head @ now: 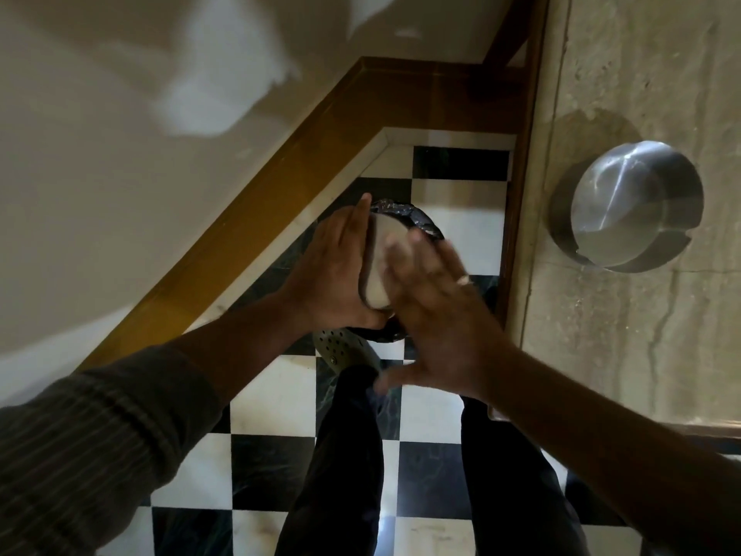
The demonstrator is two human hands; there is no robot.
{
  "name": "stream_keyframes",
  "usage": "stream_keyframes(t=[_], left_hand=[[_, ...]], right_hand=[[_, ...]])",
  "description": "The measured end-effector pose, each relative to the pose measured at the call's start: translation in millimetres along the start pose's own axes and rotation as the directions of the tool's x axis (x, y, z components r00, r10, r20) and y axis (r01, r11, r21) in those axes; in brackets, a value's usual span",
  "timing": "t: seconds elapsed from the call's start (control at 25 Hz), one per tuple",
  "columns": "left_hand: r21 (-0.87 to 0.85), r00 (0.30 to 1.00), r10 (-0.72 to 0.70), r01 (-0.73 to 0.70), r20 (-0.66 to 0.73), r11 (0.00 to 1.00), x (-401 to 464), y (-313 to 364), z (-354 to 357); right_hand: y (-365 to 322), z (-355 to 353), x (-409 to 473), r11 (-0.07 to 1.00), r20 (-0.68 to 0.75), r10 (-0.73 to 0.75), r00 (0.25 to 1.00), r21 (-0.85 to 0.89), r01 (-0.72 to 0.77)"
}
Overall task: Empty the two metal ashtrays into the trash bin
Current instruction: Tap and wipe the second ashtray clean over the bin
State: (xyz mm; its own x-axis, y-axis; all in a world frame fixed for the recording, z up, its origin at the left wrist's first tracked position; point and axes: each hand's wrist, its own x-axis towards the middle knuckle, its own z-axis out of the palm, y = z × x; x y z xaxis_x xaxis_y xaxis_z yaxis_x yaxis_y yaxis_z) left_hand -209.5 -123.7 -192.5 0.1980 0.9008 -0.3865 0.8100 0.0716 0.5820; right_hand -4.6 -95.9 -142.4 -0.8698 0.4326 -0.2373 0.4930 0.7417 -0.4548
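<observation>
My left hand [333, 270] grips a round metal ashtray [379, 266] turned upside down, its flat bottom facing up, directly over the trash bin [417, 220] with a black liner on the floor. My right hand [437, 307], blurred and with fingers spread, lies flat against the ashtray's bottom. A second metal ashtray [629, 206] sits upright on the stone counter [625, 375] at the right. Most of the bin is hidden under my hands.
Black and white checkered floor tiles [272, 399] lie below. A wooden baseboard [280, 166] runs along the wall at left and behind the bin. My legs and a green perforated shoe [341, 351] stand just in front of the bin.
</observation>
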Motion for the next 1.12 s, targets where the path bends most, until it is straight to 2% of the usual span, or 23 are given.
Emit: stream_keyframes(t=[0.04,0.08,0.16,0.24,0.32,0.4,0.44,0.48,0.52,0.56,0.6,0.64,0.68,0.72,0.8,0.88,0.96,1.04,1.08,1.12], left_hand=[[0.002,1.0,0.018,-0.018,-0.009,1.0,-1,1,2],[0.015,0.999,0.031,-0.031,-0.017,0.999,-3,1,4],[0.005,0.999,-0.018,0.018,-0.048,1.0,-9,-1,5],[-0.02,0.997,-0.055,0.054,-0.062,0.998,-10,-1,5],[0.003,0.997,-0.054,0.054,-0.059,0.999,-7,-1,5],[0.033,1.0,-0.012,0.012,-0.011,0.999,-2,-5,4],[0.027,1.0,-0.001,0.001,0.002,1.0,0,-4,5],[-0.002,1.0,-0.015,0.015,-0.012,1.0,0,-4,7],[-0.03,0.998,-0.052,0.051,-0.019,0.998,-2,-3,7],[-0.037,0.996,-0.084,0.084,0.0,0.996,-5,-1,8],[-0.026,0.995,-0.094,0.095,0.038,0.995,-8,2,8],[-0.027,0.993,-0.096,0.098,0.064,0.995,-11,4,10],[-0.05,0.993,-0.106,0.108,0.053,0.993,-16,6,12],[-0.076,0.994,-0.105,0.107,0.021,0.991,-17,6,15],[-0.099,0.994,-0.108,0.105,-0.033,0.99,-17,5,21],[-0.074,0.996,-0.085,0.082,-0.039,0.994,-14,3,19],[-0.019,1.0,-0.026,0.026,-0.009,0.999,-6,-7,14],[0.032,1.0,0.006,-0.006,0.0,0.999,3,-14,10],[0.037,1.0,0.009,-0.008,-0.018,0.999,7,-14,10],[0.028,0.999,0.002,-0.001,-0.051,1.0,8,-11,10]], right_hand=[[-2,11,-2,0.999,0.257,0.02,0.966,-0.05,-0.007],[-2,18,-3,0.996,0.396,0.034,0.918,-0.084,-0.001],[0,24,2,0.996,0.398,0.014,0.917,-0.082,0.02],[0,14,5,0.999,0.246,-0.009,0.969,-0.049,0.022],[-1,5,4,0.999,-0.016,-0.047,0.999,0.012,0.047],[-5,-3,8,0.996,-0.311,-0.062,0.948,0.047,0.081],[-3,-5,10,0.997,-0.39,-0.05,0.919,0.039,0.071],[0,-3,12,0.999,-0.357,-0.049,0.933,-0.006,0.05],[5,-1,14,0.995,-0.166,-0.069,0.984,-0.079,0.056],[8,6,13,0.99,0.117,-0.053,0.992,-0.125,0.068],[10,15,8,0.988,0.335,-0.01,0.942,-0.142,0.061],[10,22,5,0.988,0.441,0.014,0.897,-0.145,0.056],[8,26,6,0.99,0.455,-0.009,0.89,-0.123,0.073],[5,24,7,0.994,0.4,-0.032,0.916,-0.087,0.073],[2,17,8,0.998,0.198,-0.026,0.98,-0.052,0.037],[3,7,7,0.998,0.019,-0.032,0.999,-0.054,0.033],[0,-5,8,0.997,-0.206,-0.071,0.976,-0.029,0.066],[-7,-13,12,0.997,-0.406,-0.067,0.911,0.0,0.073],[-7,-13,14,0.998,-0.421,-0.06,0.905,-0.01,0.062],[-4,-11,16,0.997,-0.318,-0.072,0.945,-0.056,0.057]])
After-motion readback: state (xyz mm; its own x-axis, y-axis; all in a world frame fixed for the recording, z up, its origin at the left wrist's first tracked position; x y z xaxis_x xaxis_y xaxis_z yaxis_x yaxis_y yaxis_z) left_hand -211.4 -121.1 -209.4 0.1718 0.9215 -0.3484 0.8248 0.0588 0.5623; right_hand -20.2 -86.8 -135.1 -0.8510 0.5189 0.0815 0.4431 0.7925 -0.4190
